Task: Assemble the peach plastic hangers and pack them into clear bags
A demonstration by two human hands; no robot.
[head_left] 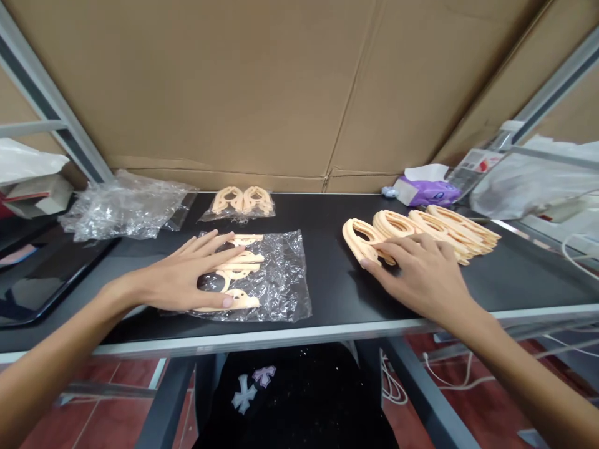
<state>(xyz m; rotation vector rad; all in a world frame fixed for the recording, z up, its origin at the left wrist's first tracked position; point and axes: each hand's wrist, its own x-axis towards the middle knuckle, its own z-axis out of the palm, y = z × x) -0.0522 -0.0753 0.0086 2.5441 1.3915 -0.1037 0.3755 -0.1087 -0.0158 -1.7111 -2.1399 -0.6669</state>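
My left hand lies flat, fingers spread, on a clear plastic bag that holds peach-coloured folding hangers, on the black table. My right hand rests on the near end of a row of loose peach hangers fanned out toward the right; its fingertips touch the nearest one. Neither hand grips anything that I can see. A second bagged pair of hangers lies farther back, apart from both hands.
A heap of empty clear bags sits at the back left. A purple tissue pack stands at the back right. Cardboard walls off the back. White bags and cables crowd the right side.
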